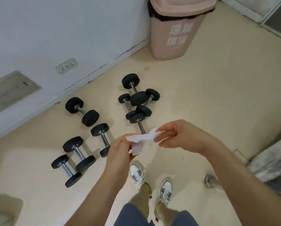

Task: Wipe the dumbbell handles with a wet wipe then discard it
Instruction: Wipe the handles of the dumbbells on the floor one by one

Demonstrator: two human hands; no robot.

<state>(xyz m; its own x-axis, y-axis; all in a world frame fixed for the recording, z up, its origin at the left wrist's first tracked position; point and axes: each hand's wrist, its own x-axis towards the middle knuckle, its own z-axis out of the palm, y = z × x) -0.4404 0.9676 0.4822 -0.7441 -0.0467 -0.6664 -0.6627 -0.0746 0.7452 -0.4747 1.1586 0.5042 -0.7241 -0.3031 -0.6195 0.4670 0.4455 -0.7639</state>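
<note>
Both hands stretch the wet wipe crosswise, left to right.

A person is standing on a pale cream floor, holding a crumpled white wet wipe between both hands. The left hand is gripping the wipe's lower left end, and the right hand is pinching its right end. Four black round-ended dumbbells with shiny metal handles are lying apart near the white wall. A pile of similar black dumbbells is lying crossed and touching just beyond the wipe. A pink plastic waste bin with a black liner is standing against the wall, well apart from the hands. Grey-and-white laced sneakers are pointing toward the dumbbells.
</note>
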